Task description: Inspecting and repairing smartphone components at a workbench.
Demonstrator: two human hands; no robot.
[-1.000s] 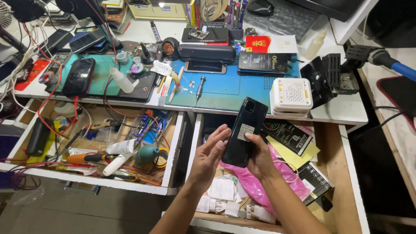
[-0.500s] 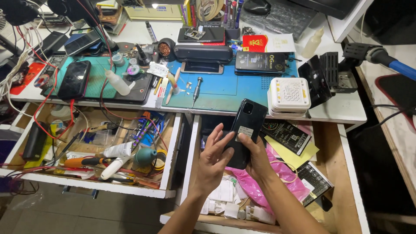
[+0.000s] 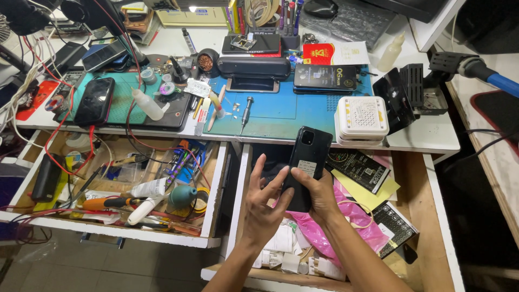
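Left hand [image 3: 263, 203] and right hand [image 3: 316, 194] raised together, fingers curled.

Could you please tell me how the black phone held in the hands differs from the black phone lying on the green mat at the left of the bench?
The held phone is gripped by the left hand and right hand over the open drawer; the mat phone lies untouched on the green mat. The held phone shows its back, with camera bump and a sticker; the mat phone shows a plain glossy face. Both are dark, slim slabs.

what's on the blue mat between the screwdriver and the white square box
In the head view, the blue mat is bare between the screwdriver and the white square box; the few small screws lie on the screwdriver's other side.
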